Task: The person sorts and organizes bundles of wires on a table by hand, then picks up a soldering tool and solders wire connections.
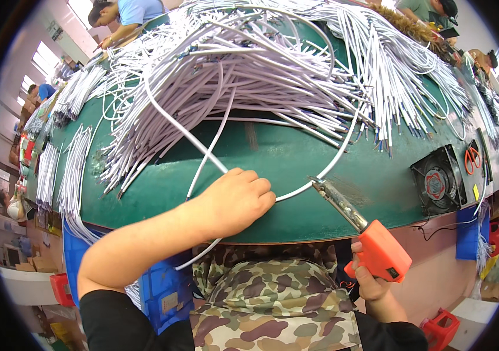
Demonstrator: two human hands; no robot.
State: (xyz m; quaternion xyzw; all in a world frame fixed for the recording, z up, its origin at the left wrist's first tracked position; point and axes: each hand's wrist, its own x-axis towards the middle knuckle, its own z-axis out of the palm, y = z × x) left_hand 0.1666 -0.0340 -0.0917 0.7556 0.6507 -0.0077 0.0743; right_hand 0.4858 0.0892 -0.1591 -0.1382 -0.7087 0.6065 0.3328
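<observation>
My left hand is closed around a white cable over the front of the green table. One stretch of this cable curves from my fist to the right and up toward the pile. In my right hand is an orange pistol-shaped tool with a scorched metal barrel. The barrel's tip meets the cable a short way right of my left fist; whether it grips the cable is too small to tell. Beyond my hands lies a big heap of white cables, many with dark or coloured wire ends.
A square black fan and red-handled scissors lie on the right of the green table. Cable bundles hang over its left edge. A blue crate stands below. Several people work around the far side. A red stool is at lower right.
</observation>
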